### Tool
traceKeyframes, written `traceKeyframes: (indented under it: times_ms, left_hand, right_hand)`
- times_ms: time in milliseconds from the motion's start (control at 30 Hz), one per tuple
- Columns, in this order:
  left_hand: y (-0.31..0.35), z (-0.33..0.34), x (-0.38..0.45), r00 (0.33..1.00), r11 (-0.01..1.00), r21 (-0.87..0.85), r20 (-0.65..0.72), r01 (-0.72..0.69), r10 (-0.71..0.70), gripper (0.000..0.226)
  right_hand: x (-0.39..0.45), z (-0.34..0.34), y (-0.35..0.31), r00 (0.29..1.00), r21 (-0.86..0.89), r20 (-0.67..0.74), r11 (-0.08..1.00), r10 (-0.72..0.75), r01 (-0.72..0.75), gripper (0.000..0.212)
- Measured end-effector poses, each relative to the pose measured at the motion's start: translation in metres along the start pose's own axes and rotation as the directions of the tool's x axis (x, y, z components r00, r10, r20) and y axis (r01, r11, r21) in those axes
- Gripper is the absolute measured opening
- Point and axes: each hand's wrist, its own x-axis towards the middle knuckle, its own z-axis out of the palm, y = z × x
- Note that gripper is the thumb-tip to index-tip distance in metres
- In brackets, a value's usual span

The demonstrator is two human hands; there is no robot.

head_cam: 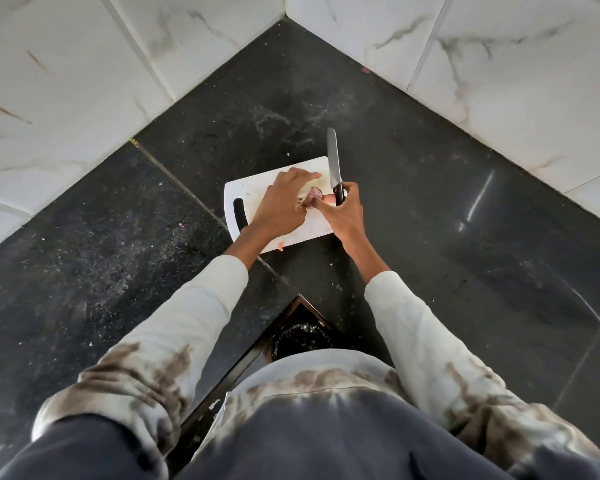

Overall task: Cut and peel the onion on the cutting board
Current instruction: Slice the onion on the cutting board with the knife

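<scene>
A white cutting board (257,188) with a dark handle slot lies on the black counter. On it sits the onion (315,192), pale with a purplish end, mostly hidden under my hands. My left hand (281,202) covers the onion and holds it, index finger stretched along its far side. My right hand (343,211) grips the black handle of a serrated knife (333,161), blade pointing away past the board's far right edge, while its thumb and a finger touch the onion's near end.
The black stone counter (430,237) forms an inner corner between white marbled wall tiles (499,64). Small onion scraps and dust speckle it, and an orange-pink peel scrap (280,246) lies at the board's near edge. The counter's front edge runs close to my body.
</scene>
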Motion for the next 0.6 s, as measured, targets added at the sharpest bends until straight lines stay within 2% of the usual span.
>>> traceKeyframes:
  times_ms: [67,100,267,333,433,500,600]
  left_hand:
    - [-0.006,-0.007,0.005,0.991,0.998,0.026,0.123,-0.049,0.046,0.067]
    - [-0.007,-0.009,0.008,0.992,0.999,0.018,0.122,-0.038,0.036,0.065]
    - [-0.012,-0.013,0.008,0.999,1.000,0.007,-0.036,-0.015,0.016,0.044]
    - [-0.015,-0.015,0.006,0.987,0.993,0.121,-0.160,0.001,0.018,0.040]
    - [-0.018,-0.011,0.007,0.958,0.959,0.282,-0.281,0.020,0.062,0.038]
    - [-0.018,0.001,0.009,0.970,0.967,0.254,-0.240,0.029,0.034,0.042]
    - [-0.018,0.029,0.010,0.994,0.981,0.184,-0.100,0.065,-0.047,0.051]
  right_hand:
    - [0.000,0.001,-0.003,0.999,0.000,0.033,1.000,-0.008,0.008,0.069]
    - [0.001,0.002,-0.004,0.999,-0.005,0.038,1.000,-0.017,0.017,0.068]
    - [0.003,0.008,-0.011,1.000,0.040,0.016,0.999,0.006,-0.007,0.071]
    - [0.006,0.010,-0.008,0.999,0.079,-0.012,0.996,0.036,-0.035,0.070]
    - [0.010,0.008,-0.001,0.997,0.118,-0.043,0.991,0.071,-0.065,0.050]
    - [0.012,0.004,0.006,0.994,0.116,-0.065,0.990,0.089,-0.081,0.038]
    - [0.009,-0.002,0.015,0.995,0.101,-0.067,0.992,0.078,-0.071,0.026]
